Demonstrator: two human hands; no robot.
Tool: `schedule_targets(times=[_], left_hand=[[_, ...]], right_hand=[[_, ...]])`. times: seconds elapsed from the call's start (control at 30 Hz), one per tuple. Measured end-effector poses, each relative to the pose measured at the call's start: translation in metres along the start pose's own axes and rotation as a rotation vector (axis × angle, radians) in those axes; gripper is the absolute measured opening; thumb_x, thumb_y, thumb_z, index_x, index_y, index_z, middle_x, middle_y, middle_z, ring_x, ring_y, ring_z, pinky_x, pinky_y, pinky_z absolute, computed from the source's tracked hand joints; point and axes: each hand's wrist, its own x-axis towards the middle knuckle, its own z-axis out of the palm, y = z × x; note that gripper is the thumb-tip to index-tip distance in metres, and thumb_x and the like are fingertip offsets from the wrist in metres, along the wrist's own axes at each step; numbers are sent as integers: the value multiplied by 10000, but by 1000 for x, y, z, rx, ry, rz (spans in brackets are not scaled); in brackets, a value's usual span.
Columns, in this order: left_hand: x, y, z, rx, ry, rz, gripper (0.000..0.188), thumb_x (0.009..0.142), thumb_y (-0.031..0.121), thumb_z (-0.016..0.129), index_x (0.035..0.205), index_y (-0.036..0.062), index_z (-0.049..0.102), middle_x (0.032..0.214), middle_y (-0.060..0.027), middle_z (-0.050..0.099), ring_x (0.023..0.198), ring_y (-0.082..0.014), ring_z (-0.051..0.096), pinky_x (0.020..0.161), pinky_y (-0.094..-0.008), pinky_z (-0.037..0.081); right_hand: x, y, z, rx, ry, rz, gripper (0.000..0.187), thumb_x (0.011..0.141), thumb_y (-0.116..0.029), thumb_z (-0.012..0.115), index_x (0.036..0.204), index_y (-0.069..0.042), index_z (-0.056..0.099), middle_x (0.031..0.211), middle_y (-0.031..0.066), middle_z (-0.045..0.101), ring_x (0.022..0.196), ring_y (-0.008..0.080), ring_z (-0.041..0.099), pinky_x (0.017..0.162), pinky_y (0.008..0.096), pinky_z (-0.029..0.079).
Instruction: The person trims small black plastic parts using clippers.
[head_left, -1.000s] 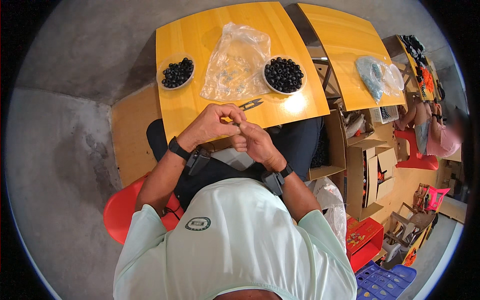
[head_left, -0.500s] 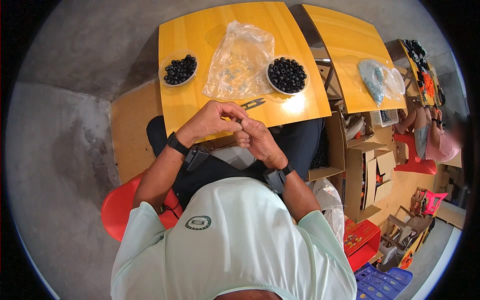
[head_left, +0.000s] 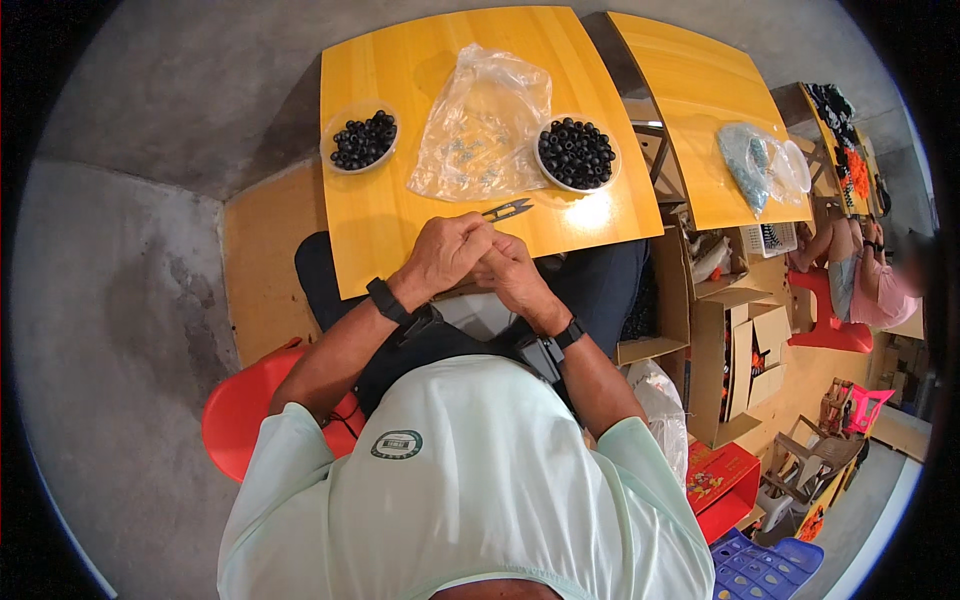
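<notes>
My left hand [head_left: 447, 256] and my right hand [head_left: 513, 272] meet at the near edge of the yellow table [head_left: 380, 240]. Both are closed, with fingers pressed together and overlapping. Whatever they pinch between them is hidden. Just beyond the fingertips lies a pair of thread snips [head_left: 508, 210]. A clear plastic bag [head_left: 462, 110] with small bits in it lies flat behind the snips. Round black beads with holes fill a clear bowl [head_left: 576, 153] on the right and partly fill another bowl [head_left: 362, 138] on the left.
A second yellow table [head_left: 690, 90] on the right bears a bag of teal bits [head_left: 742, 165]. Open cardboard boxes [head_left: 735, 360] stand on the floor to my right. Under me is a red stool [head_left: 240, 410]. Another person [head_left: 870, 280] sits far right.
My left hand has turned over and come closer to the right, its fingers now covering the right fingertips. The right hand has shifted only slightly.
</notes>
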Motion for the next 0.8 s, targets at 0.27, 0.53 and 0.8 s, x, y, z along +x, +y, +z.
schedule_targets(times=[0.27, 0.53, 0.8], left_hand=[[6, -4, 0, -340, -37, -129, 405, 985, 372, 518, 925, -5, 655, 628, -68, 540, 593, -127, 511, 560, -299, 429], [-3, -39, -9, -19, 161, -50, 353, 971, 313, 571, 900, -23, 650, 598, -108, 501, 547, -142, 477, 534, -329, 404], [-4, -65, -7, 145, 156, -91, 328, 947, 274, 596, 782, -7, 626, 580, -177, 502, 482, -268, 504, 493, -372, 395]], right_hand=[[-3, -14, -3, 324, 20, 43, 217, 1029, -273, 472, 1006, -78, 563, 712, -66, 377, 611, 50, 315, 519, 198, 266], [-16, -14, -25, 539, -25, -93, 260, 1024, -297, 490, 1060, -47, 550, 703, -56, 357, 627, 61, 321, 525, 191, 282], [-46, -36, -42, 557, 28, -250, 328, 1033, -318, 453, 1150, -23, 539, 713, -44, 372, 661, 81, 351, 538, 210, 327]])
